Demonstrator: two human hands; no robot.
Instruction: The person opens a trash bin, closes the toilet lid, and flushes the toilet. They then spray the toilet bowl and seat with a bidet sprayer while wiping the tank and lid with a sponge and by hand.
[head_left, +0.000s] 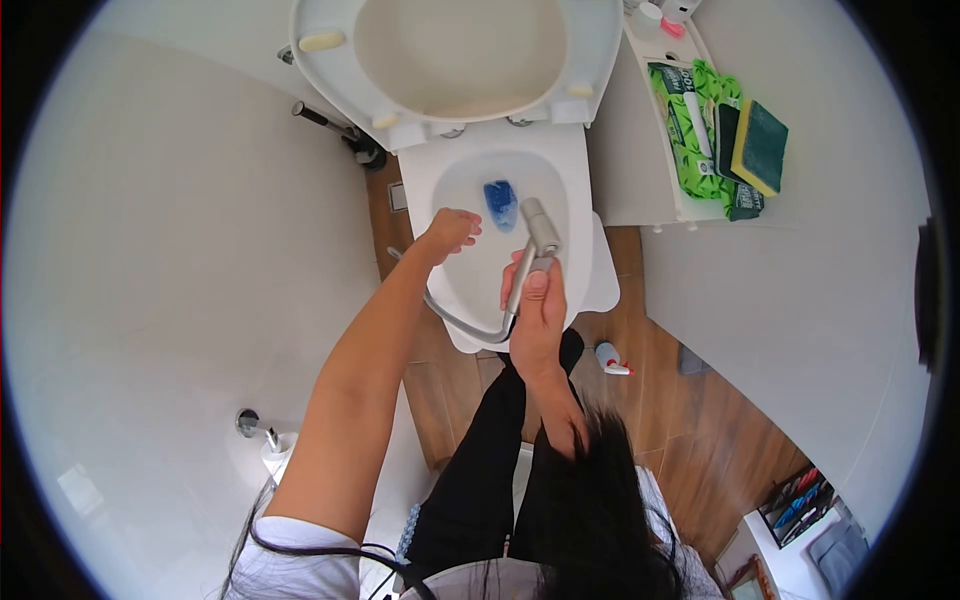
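Note:
My right hand [538, 300] is wrapped round a grey handheld bidet sprayer [540, 225], its head angled over the toilet bowl. From its lower end a flexible metal hose [465, 328] loops across the front of the bowl and up to the left. My left hand [454, 234] hovers above the left side of the bowl, fingers curled together, nothing visible in them. Blue water [499, 204] lies at the bottom of the white toilet [415, 165], just right of that hand. The toilet seat [592, 50] is raised.
A toilet brush [362, 145] stands on the left. On the right ledge lie a green wipes pack [690, 135] and a sponge [760, 148]. A spray bottle [608, 357] is on the wooden floor [680, 420]. A paper roll [278, 455] hangs on the left wall.

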